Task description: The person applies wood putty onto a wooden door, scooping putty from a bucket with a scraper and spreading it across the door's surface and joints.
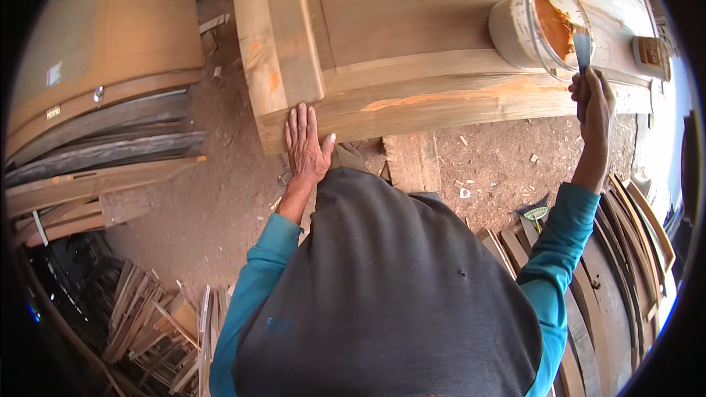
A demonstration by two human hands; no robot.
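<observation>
A large unfinished wooden door [412, 15] lies flat in front of me, with orange filler smeared along its near edge. My left hand [305, 143] rests flat and open on the door's near left corner. My right hand [594, 99] grips the handle of a putty knife [582, 48], whose blade dips into a translucent plastic tub [529, 26] of orange paste standing on the door at the right. My dark apron and teal sleeves fill the lower middle of the picture.
Another wooden door [110, 37] and stacked planks [95, 154] lie at the left. Offcuts [147, 316] pile up at the lower left; curved boards [625, 250] lean at the right. A small box [651, 55] sits on the door's right end. Dirt floor [220, 198] lies below.
</observation>
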